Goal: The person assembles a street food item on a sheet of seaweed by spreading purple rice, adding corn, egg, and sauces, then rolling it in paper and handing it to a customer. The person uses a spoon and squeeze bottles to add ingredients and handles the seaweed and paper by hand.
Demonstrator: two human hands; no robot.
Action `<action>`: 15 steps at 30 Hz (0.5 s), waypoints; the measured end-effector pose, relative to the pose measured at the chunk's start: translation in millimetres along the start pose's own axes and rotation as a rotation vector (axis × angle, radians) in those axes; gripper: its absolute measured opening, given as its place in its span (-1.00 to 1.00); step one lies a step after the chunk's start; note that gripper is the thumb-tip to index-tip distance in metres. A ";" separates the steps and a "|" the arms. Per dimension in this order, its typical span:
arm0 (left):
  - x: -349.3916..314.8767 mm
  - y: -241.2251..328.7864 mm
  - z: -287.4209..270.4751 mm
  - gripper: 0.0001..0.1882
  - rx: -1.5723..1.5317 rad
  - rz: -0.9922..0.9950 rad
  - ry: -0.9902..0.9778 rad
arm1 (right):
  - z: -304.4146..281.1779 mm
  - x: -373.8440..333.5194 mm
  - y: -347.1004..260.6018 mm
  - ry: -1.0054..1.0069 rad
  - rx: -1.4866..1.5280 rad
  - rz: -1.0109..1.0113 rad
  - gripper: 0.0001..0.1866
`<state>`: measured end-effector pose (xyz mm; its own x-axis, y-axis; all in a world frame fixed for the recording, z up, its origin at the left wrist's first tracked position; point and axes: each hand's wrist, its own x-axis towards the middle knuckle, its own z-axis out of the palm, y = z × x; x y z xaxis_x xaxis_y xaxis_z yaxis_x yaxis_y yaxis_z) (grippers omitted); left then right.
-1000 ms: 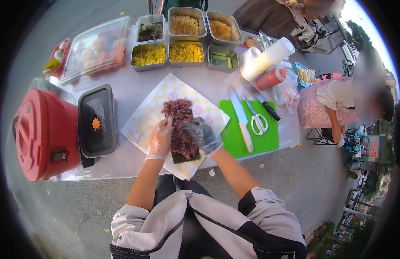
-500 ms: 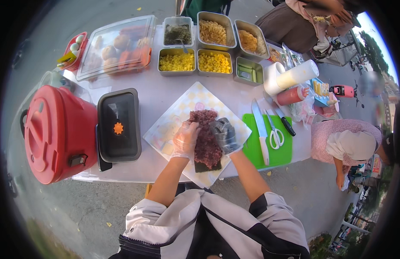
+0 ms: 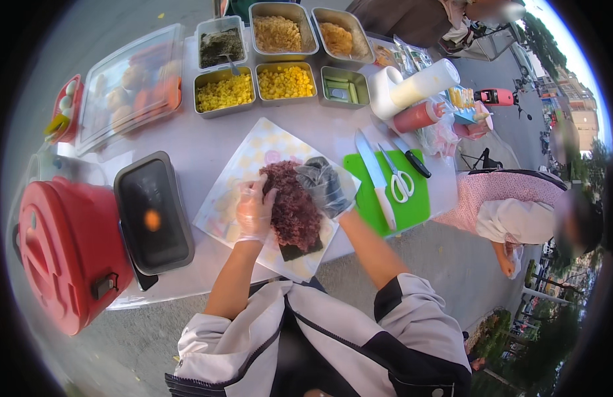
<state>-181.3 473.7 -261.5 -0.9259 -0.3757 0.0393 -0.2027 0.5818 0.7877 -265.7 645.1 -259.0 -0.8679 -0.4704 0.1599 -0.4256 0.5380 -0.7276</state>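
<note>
A slab of dark purple rice lies over a black seaweed sheet, whose lower end shows bare. Under them is a sheet of patterned paper, turned cornerwise on the table. My left hand, in a clear plastic glove, presses bent fingers against the rice's left edge. On the upper right edge of the rice, my right hand has its fingers curled in against it; a clear glove covers a dark one there. The right fingertips are partly hidden.
A green cutting board with a knife, scissors and a black-handled knife is at right. Metal food tins line the back. At left stand a black tray and red insulated bucket. Another person is beyond.
The whole view has shifted, so the table things sit further left and are tilted. Both hands stay at the rice, which looks spread a little wider near its lower end.
</note>
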 end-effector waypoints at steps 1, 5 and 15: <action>1.7 4.5 -3.3 -0.61 -0.039 -0.040 0.004 | -4.5 5.8 -4.3 0.052 0.015 -0.009 -0.73; 28.2 6.1 2.1 -0.66 0.112 0.419 0.125 | 9.0 22.2 0.4 -0.020 -0.163 -0.231 -0.81; 21.9 4.5 5.3 -0.66 -0.044 0.297 0.172 | 10.7 32.5 -3.3 0.022 -0.144 -0.218 -0.88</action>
<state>-204.2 471.9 -260.3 -0.8745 -0.3124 0.3712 0.0853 0.6541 0.7515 -289.7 620.6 -258.6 -0.7563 -0.5718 0.3179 -0.6339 0.5202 -0.5724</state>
